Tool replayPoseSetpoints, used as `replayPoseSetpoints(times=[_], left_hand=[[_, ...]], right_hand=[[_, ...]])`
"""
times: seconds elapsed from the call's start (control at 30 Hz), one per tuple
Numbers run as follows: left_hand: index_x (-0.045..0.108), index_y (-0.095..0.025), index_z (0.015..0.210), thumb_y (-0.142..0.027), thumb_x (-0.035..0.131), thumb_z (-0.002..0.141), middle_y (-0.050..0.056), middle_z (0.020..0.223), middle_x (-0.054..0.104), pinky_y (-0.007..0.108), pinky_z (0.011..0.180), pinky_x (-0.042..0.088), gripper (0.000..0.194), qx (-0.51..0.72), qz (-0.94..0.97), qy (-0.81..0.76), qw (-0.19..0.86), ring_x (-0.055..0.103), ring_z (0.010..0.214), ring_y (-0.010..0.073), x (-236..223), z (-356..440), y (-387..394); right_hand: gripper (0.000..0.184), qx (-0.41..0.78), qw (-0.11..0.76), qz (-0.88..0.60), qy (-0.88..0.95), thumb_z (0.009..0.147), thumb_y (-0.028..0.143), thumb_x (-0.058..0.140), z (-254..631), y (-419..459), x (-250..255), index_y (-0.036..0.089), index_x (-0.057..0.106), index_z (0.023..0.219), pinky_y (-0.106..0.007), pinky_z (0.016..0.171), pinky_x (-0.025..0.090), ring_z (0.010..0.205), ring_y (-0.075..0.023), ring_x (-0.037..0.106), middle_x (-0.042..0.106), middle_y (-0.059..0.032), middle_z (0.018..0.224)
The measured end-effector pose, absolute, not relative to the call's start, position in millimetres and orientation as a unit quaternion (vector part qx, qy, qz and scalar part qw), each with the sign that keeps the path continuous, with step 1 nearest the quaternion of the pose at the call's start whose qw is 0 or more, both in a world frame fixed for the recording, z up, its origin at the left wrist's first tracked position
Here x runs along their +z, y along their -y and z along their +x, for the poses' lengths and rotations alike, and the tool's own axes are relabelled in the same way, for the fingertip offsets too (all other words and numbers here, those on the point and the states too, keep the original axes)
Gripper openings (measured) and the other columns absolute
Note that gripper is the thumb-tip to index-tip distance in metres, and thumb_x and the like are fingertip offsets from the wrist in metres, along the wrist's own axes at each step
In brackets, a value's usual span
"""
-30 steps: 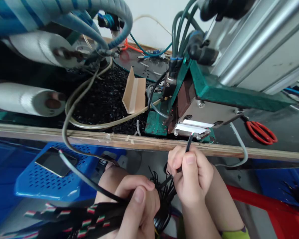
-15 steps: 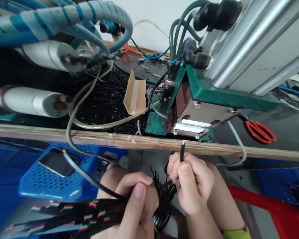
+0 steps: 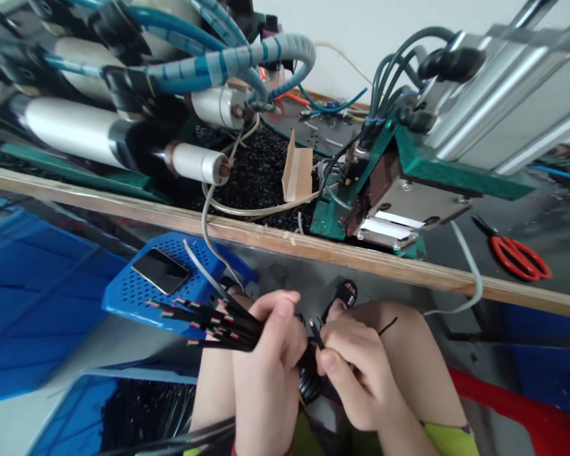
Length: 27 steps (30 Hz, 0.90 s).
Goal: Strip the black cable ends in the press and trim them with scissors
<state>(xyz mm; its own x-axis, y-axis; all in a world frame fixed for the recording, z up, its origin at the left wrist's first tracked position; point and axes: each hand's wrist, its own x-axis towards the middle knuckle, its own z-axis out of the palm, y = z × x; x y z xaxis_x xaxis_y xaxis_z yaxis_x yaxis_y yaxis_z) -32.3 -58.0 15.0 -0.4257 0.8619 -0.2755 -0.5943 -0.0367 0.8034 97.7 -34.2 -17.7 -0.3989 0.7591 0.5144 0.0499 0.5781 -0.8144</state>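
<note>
My left hand (image 3: 270, 348) is closed round a bundle of black cords (image 3: 213, 320) whose ends show red, white and green stripes and fan out to the left. My right hand (image 3: 351, 367) sits just right of it, thumb and fingers pinched on a single black cord (image 3: 315, 330) with a striped tip. Both hands rest above my knees, below the wooden bench edge (image 3: 275, 239). Up and to the right of my hands stands the green machine head with a metal jaw (image 3: 392, 225).
A blue perforated basket (image 3: 137, 297) holding a phone (image 3: 160, 270) hangs left of my hands. Red scissors (image 3: 520, 256) lie on the bench at right. White rollers (image 3: 71, 130), wrapped hoses (image 3: 228, 60), a folded cardboard piece (image 3: 298, 171) and black scraps fill the bench. A red bin edge (image 3: 503, 399) shows at lower right.
My right hand has drawn the single cord down from the machine jaw back to the bundle. The left hand's bundle now points up and left. The view has swung leftward.
</note>
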Motion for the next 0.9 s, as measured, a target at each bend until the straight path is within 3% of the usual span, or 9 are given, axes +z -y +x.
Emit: replayPoseSetpoints(times=[0.13,0.3,0.37,0.47,0.53,0.67,0.77,0.83,0.9], left_hand=[[0.089,-0.019,0.113,-0.051,0.095,0.095,-0.011,0.055,0.035,0.018,0.047,0.027,0.037,0.713,0.171,-0.445,0.515,0.023,0.047,0.006,18,-37,68],[0.084,-0.016,0.081,-0.045,0.102,0.085,-0.001,0.066,0.058,0.018,0.05,0.028,0.035,0.634,0.248,-0.451,0.577,0.04,0.053,0.006,14,-39,77],[0.082,-0.016,0.083,-0.042,0.104,0.082,-0.002,0.066,0.059,0.015,0.049,0.028,0.034,0.634,0.213,-0.468,0.578,0.038,0.052,0.0042,11,-40,76],[0.081,-0.017,0.093,-0.04,0.101,0.086,0.004,0.086,0.078,0.013,0.046,0.026,0.031,0.661,0.181,-0.469,0.557,0.031,0.046,-0.0017,9,-42,73],[0.077,-0.016,0.09,-0.039,0.097,0.09,0.007,0.087,0.081,0.012,0.044,0.026,0.03,0.675,0.194,-0.447,0.554,0.028,0.043,-0.0024,9,-45,73],[0.077,-0.018,0.087,-0.037,0.097,0.09,-0.007,0.055,0.051,0.011,0.046,0.028,0.028,0.673,0.194,-0.418,0.579,0.032,0.046,0.0036,10,-49,79],[0.079,-0.017,0.087,-0.037,0.103,0.083,-0.004,0.065,0.059,0.013,0.046,0.031,0.031,0.678,0.198,-0.422,0.568,0.033,0.048,0.0025,7,-48,83],[0.082,-0.017,0.09,-0.038,0.102,0.084,-0.002,0.07,0.065,0.015,0.047,0.031,0.03,0.673,0.216,-0.433,0.56,0.032,0.048,0.0022,4,-47,85],[0.083,-0.017,0.089,-0.038,0.099,0.088,-0.004,0.064,0.058,0.017,0.048,0.031,0.027,0.658,0.24,-0.445,0.559,0.033,0.05,0.0041,0,-45,86]], right_hand=[[0.058,0.445,0.496,-0.286,0.688,0.124,0.048,0.049,96,44,-21,0.022,0.059,0.073,-0.029,0.055,0.036,0.053,-0.0122,0.052,0.053,0.0025,0.06],[0.056,0.407,0.517,-0.305,0.688,0.124,0.045,0.048,82,46,-14,0.023,0.05,0.072,-0.027,0.056,0.039,0.056,-0.0116,0.051,0.053,0.0032,0.063],[0.052,0.375,0.502,-0.318,0.711,0.123,0.04,0.051,81,47,-11,0.022,0.055,0.074,-0.027,0.058,0.042,0.059,-0.0127,0.055,0.058,0.0018,0.067],[0.035,0.238,0.439,-0.37,0.783,0.119,0.034,0.058,107,44,2,0.022,0.08,0.095,-0.032,0.081,0.056,0.088,-0.0194,0.075,0.082,-0.0064,0.101],[0.03,0.109,0.404,-0.452,0.788,0.117,0.034,0.061,151,35,20,0.027,0.089,0.109,-0.037,0.098,0.059,0.11,-0.0241,0.079,0.086,-0.008,0.124],[0.029,-0.048,0.306,-0.744,0.592,0.105,0.026,0.062,270,-11,65,0.021,0.09,0.098,-0.041,0.098,0.056,0.106,-0.0299,0.079,0.088,-0.0146,0.111],[0.021,-0.022,0.223,-0.807,0.547,0.089,0.021,0.083,332,-53,85,0.018,0.082,0.068,-0.042,0.08,0.049,0.078,-0.0313,0.073,0.081,-0.0169,0.078],[0.034,0.005,0.177,-0.818,0.547,0.081,0.019,0.093,350,-73,90,0.019,0.075,0.053,-0.041,0.073,0.041,0.06,-0.0238,0.061,0.071,-0.0108,0.06],[0.039,0.013,0.154,-0.82,0.552,0.076,0.014,0.097,354,-83,90,0.02,0.071,0.046,-0.042,0.071,0.037,0.051,-0.0166,0.045,0.061,-0.0046,0.051]])
